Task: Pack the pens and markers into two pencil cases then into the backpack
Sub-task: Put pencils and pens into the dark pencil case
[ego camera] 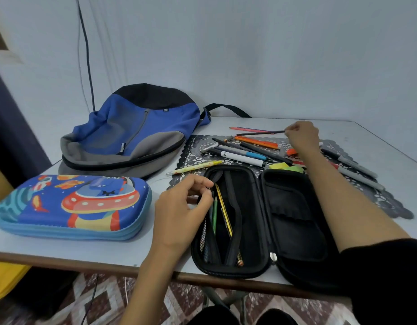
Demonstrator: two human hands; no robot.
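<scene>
The right hand (301, 134) hides one end of the dark pencil (259, 133), its forearm some of the pens and markers (240, 158); what the left hand (179, 207) pinches at the rim of the black pencil case (292, 219) is too small to tell; the tabletop (378, 137) runs off the right edge.

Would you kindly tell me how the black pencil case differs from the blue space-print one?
The black pencil case lies open flat; the blue space-print case is shut. The black one is plain with pencils showing inside; the blue one bears a cartoon spaceship, contents hidden. Both rest on the table.
</scene>
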